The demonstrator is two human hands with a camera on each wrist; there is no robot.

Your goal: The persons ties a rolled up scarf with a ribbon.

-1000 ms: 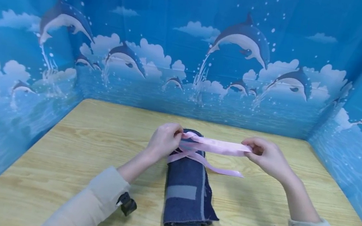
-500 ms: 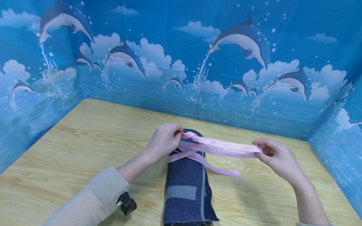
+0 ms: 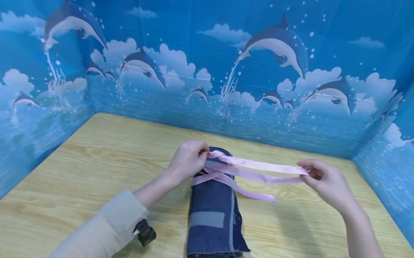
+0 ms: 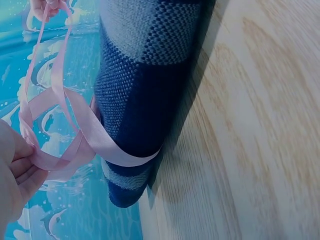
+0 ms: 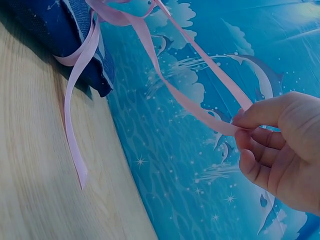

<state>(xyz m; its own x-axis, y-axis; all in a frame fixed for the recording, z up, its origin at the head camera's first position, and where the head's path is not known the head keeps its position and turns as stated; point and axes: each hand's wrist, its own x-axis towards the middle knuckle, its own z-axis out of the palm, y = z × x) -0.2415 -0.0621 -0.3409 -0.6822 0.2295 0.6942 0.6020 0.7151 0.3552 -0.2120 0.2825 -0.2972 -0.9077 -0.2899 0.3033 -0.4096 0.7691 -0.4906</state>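
Note:
A rolled dark blue woven cloth [image 3: 212,228] with lighter patches lies lengthwise on the table. Around its far part runs a pink ribbon [image 3: 265,166], crossed on top. My left hand [image 3: 188,160] pinches the ribbon just above the far end of the roll, at the base of a loop. Out to the right, my right hand [image 3: 325,184] pinches the end of that long loop between thumb and forefinger, both strands stretched between the hands. One loose ribbon tail hangs down to the right of the roll, clear in the right wrist view.
The wooden table [image 3: 105,167] extends on both sides of the roll. A blue curtain [image 3: 211,49] printed with dolphins stands behind it and along both sides. Each sleeve carries a small black wrist camera [image 3: 145,232].
My right hand has moved to the right, drawing the pink ribbon loop out longer. The left hand and the rolled cloth have stayed in place.

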